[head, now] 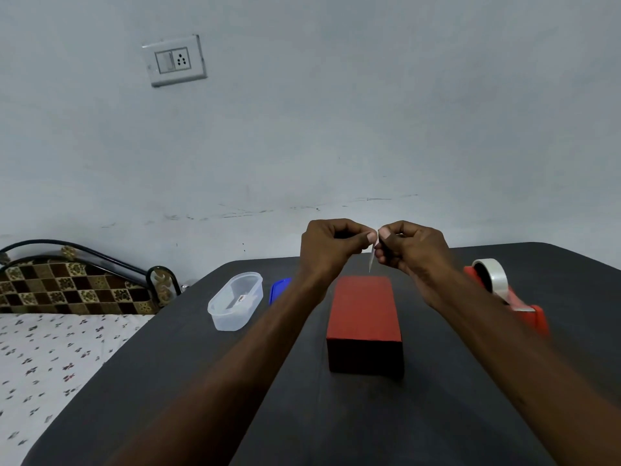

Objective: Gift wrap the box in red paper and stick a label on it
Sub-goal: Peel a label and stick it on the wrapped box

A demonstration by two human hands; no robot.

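Observation:
A box wrapped in red paper (364, 317) stands on the dark table (336, 415), lengthways away from me. Above its far end both hands are raised and meet. My left hand (331, 245) and my right hand (408, 247) each pinch a small thin white label (373, 255) between thumb and fingertips; it shows edge-on, hanging down between them. Neither hand touches the box.
A clear plastic tub (235, 301) with a small item inside sits left of the box, with a blue lid (279, 290) beside it. A red tape dispenser (504, 290) with a clear roll stands at the right. A bed (50, 348) adjoins the table's left side.

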